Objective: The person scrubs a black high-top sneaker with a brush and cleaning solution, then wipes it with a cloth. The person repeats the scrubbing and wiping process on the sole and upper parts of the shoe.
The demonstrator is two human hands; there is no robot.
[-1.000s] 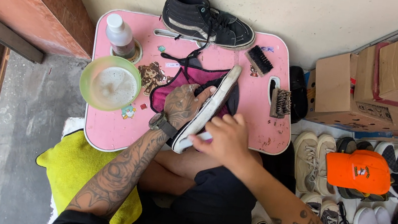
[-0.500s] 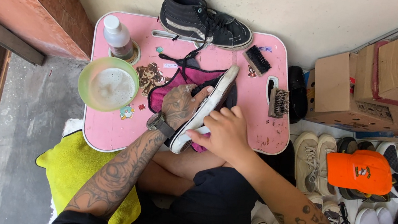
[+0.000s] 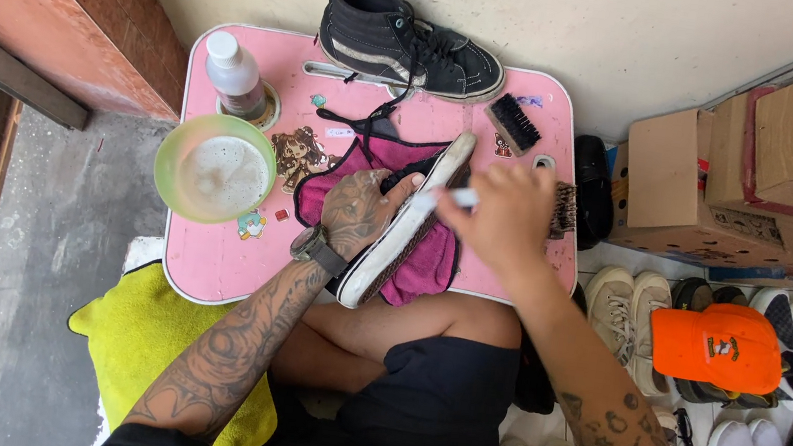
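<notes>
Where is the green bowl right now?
In the head view, the green bowl sits on the left part of the pink table, just below the white bottle and left of the person's left hand.

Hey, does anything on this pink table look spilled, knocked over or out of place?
Nothing stands out. The green bowl of foamy liquid and the bottle stand upright with no spill visible. The left hand holds a shoe on its side over the pink cloth; the right hand is at its sole.

One head-worn view — steeply downward, close over the pink lap table point(image 3: 219, 272) and the wearer's knees.
</notes>
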